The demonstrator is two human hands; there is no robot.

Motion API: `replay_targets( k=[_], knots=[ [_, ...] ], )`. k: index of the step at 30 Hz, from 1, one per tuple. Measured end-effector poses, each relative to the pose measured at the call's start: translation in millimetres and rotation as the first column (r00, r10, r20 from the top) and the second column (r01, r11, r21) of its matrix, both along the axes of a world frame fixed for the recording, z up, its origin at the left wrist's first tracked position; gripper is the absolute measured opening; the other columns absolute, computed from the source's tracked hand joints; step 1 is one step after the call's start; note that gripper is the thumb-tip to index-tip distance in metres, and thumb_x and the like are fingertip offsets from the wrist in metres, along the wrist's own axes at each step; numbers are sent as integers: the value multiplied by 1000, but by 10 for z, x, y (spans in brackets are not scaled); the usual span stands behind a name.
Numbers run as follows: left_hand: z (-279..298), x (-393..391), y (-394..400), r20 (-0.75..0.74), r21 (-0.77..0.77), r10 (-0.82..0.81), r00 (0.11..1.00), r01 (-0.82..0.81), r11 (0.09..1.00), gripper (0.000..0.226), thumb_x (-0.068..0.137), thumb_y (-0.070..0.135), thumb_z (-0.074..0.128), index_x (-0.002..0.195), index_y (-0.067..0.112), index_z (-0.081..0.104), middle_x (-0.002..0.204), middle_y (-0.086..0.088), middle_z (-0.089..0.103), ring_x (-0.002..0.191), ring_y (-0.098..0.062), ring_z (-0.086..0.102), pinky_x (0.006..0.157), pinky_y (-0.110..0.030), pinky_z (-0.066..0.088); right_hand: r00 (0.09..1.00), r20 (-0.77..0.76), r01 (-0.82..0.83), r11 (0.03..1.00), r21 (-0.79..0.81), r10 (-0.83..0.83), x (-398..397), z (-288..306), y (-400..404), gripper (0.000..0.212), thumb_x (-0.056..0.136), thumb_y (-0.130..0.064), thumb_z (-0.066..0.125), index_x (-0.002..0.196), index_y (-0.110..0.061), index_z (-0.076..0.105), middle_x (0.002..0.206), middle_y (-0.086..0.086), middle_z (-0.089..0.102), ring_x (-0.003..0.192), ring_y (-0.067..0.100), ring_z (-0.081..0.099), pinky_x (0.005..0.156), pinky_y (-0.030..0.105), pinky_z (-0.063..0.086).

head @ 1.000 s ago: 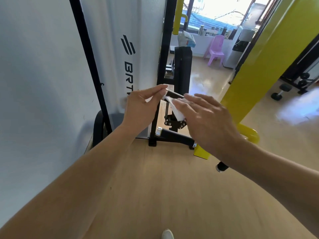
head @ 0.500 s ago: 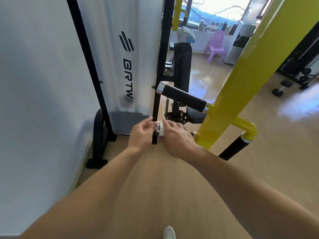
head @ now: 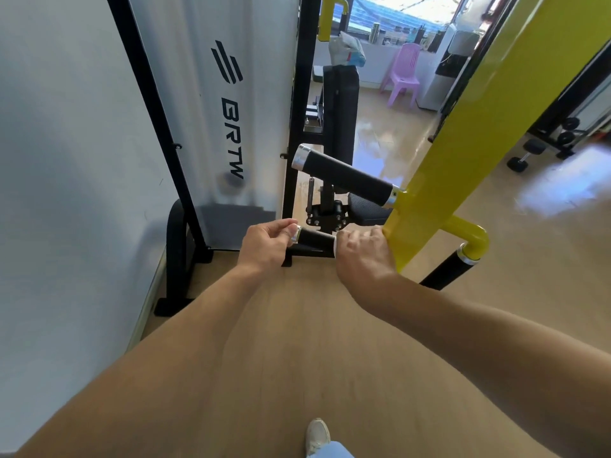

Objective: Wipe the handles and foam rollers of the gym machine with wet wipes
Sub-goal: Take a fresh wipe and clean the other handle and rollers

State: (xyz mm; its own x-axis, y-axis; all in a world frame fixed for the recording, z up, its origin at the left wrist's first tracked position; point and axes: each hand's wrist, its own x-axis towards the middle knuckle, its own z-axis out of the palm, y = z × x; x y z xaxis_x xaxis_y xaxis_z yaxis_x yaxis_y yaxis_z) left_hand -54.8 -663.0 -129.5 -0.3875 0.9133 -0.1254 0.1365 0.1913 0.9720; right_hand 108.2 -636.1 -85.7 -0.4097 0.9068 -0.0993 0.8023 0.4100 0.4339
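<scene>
**Hands at both ends of the lower handle**

Left hand (head: 267, 246) at the free end of the lower handle (head: 315, 239), thumb and fingertips curled in and pinching the metal end cap (head: 295, 235). Right hand (head: 362, 256) wrapped around the same handle at its inner end, fingers curled over the black grip, with a thin white edge of wet wipe (head: 335, 247) just showing at the knuckles; most of the wipe hidden inside the fist. Handle lying directly between the two hands, long axis running left to right and tilting slightly down toward the right, from the cap at the left hand to the yellow frame (head: 463, 150) just beside the right hand.

Judged as mid-wipe on this handle: right hand the working one, already at the frame end, so the next stroke would most likely run leftward along the axis toward the cap, with the left hand only steadying. Bare black stretch between the hands short, so little travel available before the hands meet.

Further right and higher, a longer black foam roller (head: 345, 175) slanting the same way into the yellow frame, untouched now and nearer the right hand. Far right and low, another black grip (head: 446, 271) hanging off a yellow elbow, again on the right hand's side, well apart from the left
</scene>
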Motion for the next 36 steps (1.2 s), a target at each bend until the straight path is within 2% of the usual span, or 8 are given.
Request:
replay_targets(
  k=[9,14,18,22,26,29,34,36],
  knots=[
    [-6,-34,-28,-74,7,36,997,-36,999,27,93,38,69,115,24,76,113,5,76,106,-8,68,74,-6,44,879,-452,-205,976,-71,152,-363,-128,15,29,104,-25,38,128,-10,45,116,9,60,103,27,58,93,40,40],
    [-29,13,-39,-95,1,47,994,-47,999,27,93,40,68,114,27,77,102,8,78,98,-13,71,77,-18,50,999,-24,-40,997,-58,39,-161,-1,12,33,100,-24,39,129,-9,45,117,14,61,106,33,58,107,53,33],
    [-64,91,-52,-100,-4,44,994,-45,999,29,93,42,67,116,27,76,108,7,77,98,-9,68,73,-13,47,952,306,14,1000,8,-15,100,22,7,37,99,-24,33,129,-5,46,124,21,61,115,37,54,112,57,28],
    [-66,162,-63,-107,0,84,991,-84,996,28,93,42,67,115,27,76,106,7,78,96,-10,71,76,-16,52,992,-97,-81,996,-38,77,-20,-66,26,27,99,-22,34,120,-10,47,110,13,63,98,30,58,96,45,40],
    [-71,149,-86,-189,-9,86,978,-90,996,23,94,43,66,112,35,76,104,11,78,93,-6,72,85,-31,59,896,-414,-215,973,-85,162,-332,-127,-13,29,99,-18,38,126,-10,46,115,9,59,103,27,57,92,38,39],
    [-55,104,-106,-205,-10,92,974,-96,995,23,94,44,66,112,34,76,107,10,77,98,-7,70,86,-30,57,947,-285,-184,978,-97,150,-277,-46,-42,28,98,-18,38,124,-11,45,115,9,61,101,29,59,93,43,37],
    [-58,145,-152,-155,-7,82,984,-84,996,28,94,45,65,116,31,75,108,8,77,95,-9,67,81,-22,53,974,221,39,999,13,-41,113,78,-106,32,99,-21,32,123,-6,48,117,19,64,110,35,58,116,60,21],
    [-53,173,-160,-144,-7,94,985,-96,995,29,94,44,65,116,29,76,107,8,77,92,-8,67,75,-17,50,979,202,17,1000,10,-19,107,42,-135,33,99,-20,30,123,-5,48,115,20,65,110,37,58,118,62,18]
  ],
)
